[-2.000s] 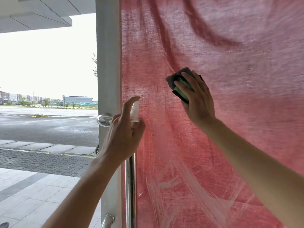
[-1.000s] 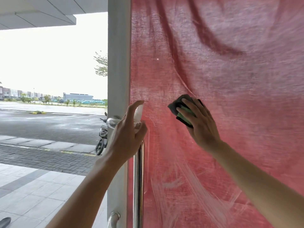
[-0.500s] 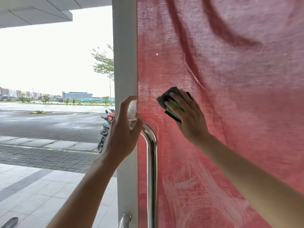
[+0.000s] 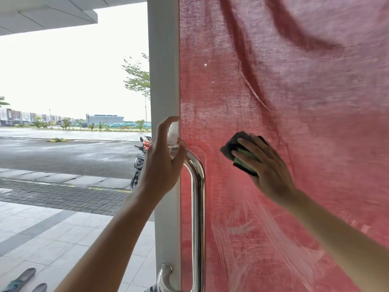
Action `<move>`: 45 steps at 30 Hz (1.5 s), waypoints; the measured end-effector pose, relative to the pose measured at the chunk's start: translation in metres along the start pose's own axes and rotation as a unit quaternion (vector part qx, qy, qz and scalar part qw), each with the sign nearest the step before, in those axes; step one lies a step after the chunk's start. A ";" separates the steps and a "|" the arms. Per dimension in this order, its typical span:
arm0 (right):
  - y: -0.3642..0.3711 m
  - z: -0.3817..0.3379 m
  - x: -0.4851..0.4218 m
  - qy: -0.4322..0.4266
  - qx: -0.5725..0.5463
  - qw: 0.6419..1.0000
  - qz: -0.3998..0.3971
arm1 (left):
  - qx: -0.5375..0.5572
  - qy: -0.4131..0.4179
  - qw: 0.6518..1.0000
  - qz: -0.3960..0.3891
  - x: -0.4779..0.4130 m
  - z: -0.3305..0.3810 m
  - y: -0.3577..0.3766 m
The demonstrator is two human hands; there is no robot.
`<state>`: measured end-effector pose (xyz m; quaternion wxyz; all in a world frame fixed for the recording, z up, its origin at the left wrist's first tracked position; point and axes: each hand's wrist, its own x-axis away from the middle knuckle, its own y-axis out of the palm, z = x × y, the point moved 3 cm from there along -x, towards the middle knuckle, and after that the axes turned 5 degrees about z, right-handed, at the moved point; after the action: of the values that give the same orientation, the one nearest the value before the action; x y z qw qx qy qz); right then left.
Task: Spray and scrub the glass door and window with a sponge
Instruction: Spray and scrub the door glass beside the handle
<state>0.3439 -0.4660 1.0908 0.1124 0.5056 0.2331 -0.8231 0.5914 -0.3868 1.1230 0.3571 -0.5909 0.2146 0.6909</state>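
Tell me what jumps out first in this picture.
The red cloth fills the right side behind the glass door, whose lower part shows whitish wipe streaks. At mid-height the right hand presses a dark green sponge on the glass. Left of it, the left hand grips a small spray bottle by the top of the steel door handle.

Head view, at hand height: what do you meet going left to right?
Parked motorcycle → left hand gripping the spray bottle → steel door handle → sponge → right hand pressing on it.
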 end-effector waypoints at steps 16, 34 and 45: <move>0.051 -0.057 -0.124 -0.025 -0.006 0.998 0.057 | 0.002 -0.005 1.000 -0.013 -0.001 0.002 -0.001; 0.023 -0.024 0.022 -0.072 -0.007 0.996 -0.053 | -0.009 -0.015 0.999 0.045 0.022 0.010 0.001; 0.016 -0.018 -0.054 0.037 -0.021 0.998 0.039 | -0.012 -0.053 0.996 0.075 0.092 -0.025 0.003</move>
<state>0.3895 -0.4739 1.1275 0.1465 0.5420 0.2339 -0.7937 0.6016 -0.3847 1.0284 0.3078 -0.5401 0.2312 0.7484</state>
